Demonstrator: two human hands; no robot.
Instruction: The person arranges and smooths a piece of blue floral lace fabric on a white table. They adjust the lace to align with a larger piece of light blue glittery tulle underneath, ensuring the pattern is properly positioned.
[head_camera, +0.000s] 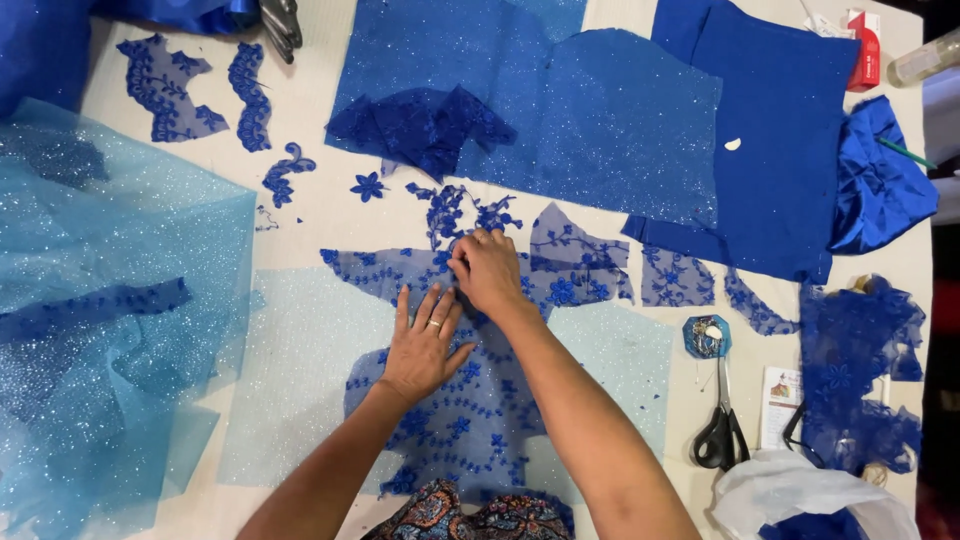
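A blue embroidered lace panel (470, 410) lies flat over pale blue glitter fabric (300, 370) on the white table. My left hand (425, 345) rests palm down on the lace, fingers spread, a ring on one finger. Just above it my right hand (487, 268) is bunched, fingertips pinching at the lace's upper edge where a floral lace sprig (450, 212) meets it. What the fingertips grip is too small to make out.
Black-handled scissors (720, 425) and a blue pincushion (707, 336) lie to the right. Light blue glitter tulle (100, 300) covers the left side. Dark blue glitter fabric (600, 110), lace scraps (165, 85), blue satin (880, 180) and a white plastic bag (810, 495) surround the work.
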